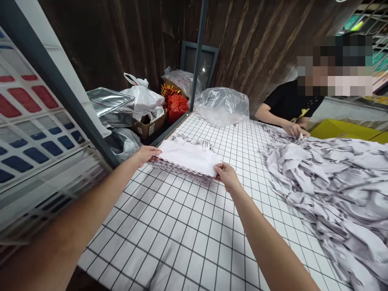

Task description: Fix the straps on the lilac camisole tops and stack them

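Observation:
Both my arms reach out over a table with a black grid on white. My left hand pinches the near left corner of a pale lilac-white fabric piece with a zigzag-cut edge. At its near right corner, my right hand pinches the same piece between thumb and fingers. The piece is held stretched flat between the hands. Beneath it lies a stack of similar zigzag-edged fabric pieces, partly hidden. Ruffled fabric edges stick out behind it.
A large heap of the same fabric covers the table's right side. Another person's hands work at its far edge. A clear plastic bag sits at the back. A metal post and plastic crates stand left, near a cardboard box.

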A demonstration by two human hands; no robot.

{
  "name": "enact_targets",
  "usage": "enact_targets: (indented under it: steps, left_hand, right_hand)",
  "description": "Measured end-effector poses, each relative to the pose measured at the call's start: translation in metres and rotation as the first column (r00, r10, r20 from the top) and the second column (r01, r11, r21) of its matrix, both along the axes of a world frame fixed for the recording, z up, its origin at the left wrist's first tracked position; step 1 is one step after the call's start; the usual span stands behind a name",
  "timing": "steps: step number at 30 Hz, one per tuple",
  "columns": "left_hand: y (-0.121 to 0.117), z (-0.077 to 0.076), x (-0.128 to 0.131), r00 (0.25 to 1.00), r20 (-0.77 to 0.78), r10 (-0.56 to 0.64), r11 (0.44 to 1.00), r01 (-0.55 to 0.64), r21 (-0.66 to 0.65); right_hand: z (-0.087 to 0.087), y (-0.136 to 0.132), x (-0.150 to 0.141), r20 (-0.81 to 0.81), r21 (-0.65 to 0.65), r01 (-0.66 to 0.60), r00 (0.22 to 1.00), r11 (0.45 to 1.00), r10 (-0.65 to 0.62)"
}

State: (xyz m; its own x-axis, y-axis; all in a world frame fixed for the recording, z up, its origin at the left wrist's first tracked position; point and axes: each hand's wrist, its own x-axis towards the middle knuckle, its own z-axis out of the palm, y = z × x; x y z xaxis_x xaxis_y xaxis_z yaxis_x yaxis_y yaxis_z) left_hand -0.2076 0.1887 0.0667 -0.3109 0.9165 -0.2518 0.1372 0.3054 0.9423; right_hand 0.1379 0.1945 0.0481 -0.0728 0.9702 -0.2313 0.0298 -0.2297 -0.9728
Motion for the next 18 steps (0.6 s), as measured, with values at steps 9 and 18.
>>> enact_targets:
  steps: [9, 18]
  left_hand:
    - [0.006, -0.004, -0.012, 0.964, -0.266, 0.026, 1.0, -0.029, -0.008]
    - [0.007, 0.003, 0.023, 0.381, -0.912, 0.155, 0.916, 0.291, 0.277]
  right_hand:
    - [-0.015, 0.002, -0.011, 0.176, 0.124, -0.044, 0.984, 0.991, 0.022]
    - [0.003, -0.002, -0.025, 0.733, 0.523, -0.216, 0.608, 0.824, -0.306]
